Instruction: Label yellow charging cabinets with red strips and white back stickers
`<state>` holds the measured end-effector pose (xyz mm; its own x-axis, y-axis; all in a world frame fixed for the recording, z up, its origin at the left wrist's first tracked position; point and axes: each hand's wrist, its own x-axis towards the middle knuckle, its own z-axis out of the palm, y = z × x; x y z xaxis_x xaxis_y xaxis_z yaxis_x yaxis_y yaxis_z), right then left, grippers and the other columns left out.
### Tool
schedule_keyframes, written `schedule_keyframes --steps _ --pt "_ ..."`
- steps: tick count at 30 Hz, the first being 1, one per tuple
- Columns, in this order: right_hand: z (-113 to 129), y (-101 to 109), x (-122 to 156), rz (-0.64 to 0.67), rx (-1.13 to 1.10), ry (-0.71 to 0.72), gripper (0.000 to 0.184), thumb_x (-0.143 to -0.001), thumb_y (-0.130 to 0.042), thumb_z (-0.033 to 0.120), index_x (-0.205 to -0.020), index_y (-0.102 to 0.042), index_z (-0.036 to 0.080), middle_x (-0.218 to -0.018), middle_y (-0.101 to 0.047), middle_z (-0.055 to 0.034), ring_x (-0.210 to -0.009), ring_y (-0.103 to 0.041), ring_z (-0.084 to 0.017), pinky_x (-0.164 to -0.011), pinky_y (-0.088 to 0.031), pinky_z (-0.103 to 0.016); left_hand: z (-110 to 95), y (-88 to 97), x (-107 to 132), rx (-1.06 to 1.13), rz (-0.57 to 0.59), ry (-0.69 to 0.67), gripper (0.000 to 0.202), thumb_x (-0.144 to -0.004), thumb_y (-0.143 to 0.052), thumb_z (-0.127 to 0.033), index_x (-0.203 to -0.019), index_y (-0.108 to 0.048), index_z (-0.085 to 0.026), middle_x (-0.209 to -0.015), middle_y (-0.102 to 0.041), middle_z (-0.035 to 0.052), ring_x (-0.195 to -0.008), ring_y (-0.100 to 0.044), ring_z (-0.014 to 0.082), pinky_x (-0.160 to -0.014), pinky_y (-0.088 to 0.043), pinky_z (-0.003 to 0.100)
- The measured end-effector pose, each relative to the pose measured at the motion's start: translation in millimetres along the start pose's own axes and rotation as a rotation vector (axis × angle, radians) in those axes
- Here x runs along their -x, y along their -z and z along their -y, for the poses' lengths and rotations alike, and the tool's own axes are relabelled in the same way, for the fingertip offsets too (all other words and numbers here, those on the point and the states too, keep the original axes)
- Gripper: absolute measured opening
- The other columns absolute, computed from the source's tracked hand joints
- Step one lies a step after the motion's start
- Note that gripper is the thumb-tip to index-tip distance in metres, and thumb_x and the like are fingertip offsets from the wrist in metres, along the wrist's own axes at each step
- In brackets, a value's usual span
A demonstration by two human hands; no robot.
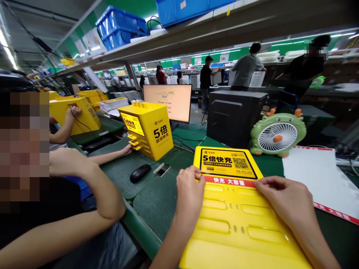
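Note:
A yellow panel [213, 246] with raised oblong outlines and a black-framed label lies in front of me. Across it, just below the label, runs a red sticker strip [228, 181] with white characters. The strip's left end is pinched between the fingers of my left hand [190, 192]. At its right end, my right hand [288, 200] grips the strip between thumb and forefinger. Both hands rest close to the panel's surface. Whether the strip is fully stuck down, I cannot tell.
Left of the panel stand a yellow charging cabinet [153, 130], a mouse [140, 173] and a seated co-worker's arm [103, 186]. Behind are a monitor [168, 102] and a black computer case [235, 116]. A green fan [277, 134] and white sticker sheets [316, 175] lie to the right.

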<state>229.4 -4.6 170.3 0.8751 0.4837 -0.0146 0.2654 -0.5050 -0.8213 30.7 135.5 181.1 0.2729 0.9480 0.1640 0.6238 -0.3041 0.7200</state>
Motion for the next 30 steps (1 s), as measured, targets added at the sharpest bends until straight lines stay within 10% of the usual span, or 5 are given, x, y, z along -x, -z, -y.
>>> schedule_keyframes --steps 10,15,20,24,30 --pt "-15 -5 -8 0.004 0.038 0.117 0.048 -0.062 -0.068 0.068 -0.075 -0.074 0.023 -0.077 -0.073 -0.0052 -0.078 -0.069 -0.031 -0.069 -0.048 -0.040 3 1.8 -2 -0.130 -0.015 -0.011 0.013 -0.086 -0.061 -0.003 -0.086 -0.067 -0.014 -0.089 -0.071 0.0060 -0.092 -0.062 0.0224 -0.084 -0.045 0.033" --pt "-26 -7 -13 -0.192 0.121 0.467 0.051 -0.080 -0.055 0.063 -0.097 -0.073 0.018 -0.087 -0.071 -0.0102 -0.075 -0.066 -0.030 -0.068 -0.052 -0.045 1 8.5 9 -0.237 0.015 -0.226 0.029 -0.094 -0.048 -0.002 -0.110 -0.070 -0.012 -0.120 -0.069 0.0115 -0.118 -0.058 0.0272 -0.103 -0.050 0.041" --pt "-18 -13 0 0.408 0.202 0.912 0.051 -0.105 -0.044 0.058 -0.138 -0.068 0.027 -0.151 -0.058 -0.0028 -0.144 -0.047 -0.029 -0.121 -0.041 -0.051 -9 7.2 26 -0.250 0.529 -0.604 0.047 -0.108 -0.042 -0.026 -0.153 -0.051 -0.017 -0.169 -0.035 0.0086 -0.160 -0.026 0.0254 -0.134 -0.024 0.050" --pt "-36 -4 0 0.611 0.247 0.851 0.059 -0.109 -0.038 0.060 -0.161 -0.045 0.034 -0.166 -0.036 0.0029 -0.156 -0.030 -0.026 -0.132 -0.019 -0.057 5 20.6 32 -0.223 0.555 -0.552 0.055 -0.110 -0.035 -0.038 -0.162 -0.039 -0.021 -0.170 -0.030 0.0032 -0.161 -0.023 0.0234 -0.136 -0.016 0.050" --pt "-114 16 -27 0.313 -0.105 0.540 0.059 -0.094 -0.060 0.064 -0.143 -0.066 0.033 -0.156 -0.052 0.0026 -0.152 -0.038 -0.027 -0.133 -0.018 -0.047 79 30.8 31 0.336 0.402 -0.146 0.067 -0.100 -0.048 -0.067 -0.152 -0.056 -0.026 -0.168 -0.037 0.0043 -0.160 -0.027 0.0265 -0.135 -0.020 0.042"
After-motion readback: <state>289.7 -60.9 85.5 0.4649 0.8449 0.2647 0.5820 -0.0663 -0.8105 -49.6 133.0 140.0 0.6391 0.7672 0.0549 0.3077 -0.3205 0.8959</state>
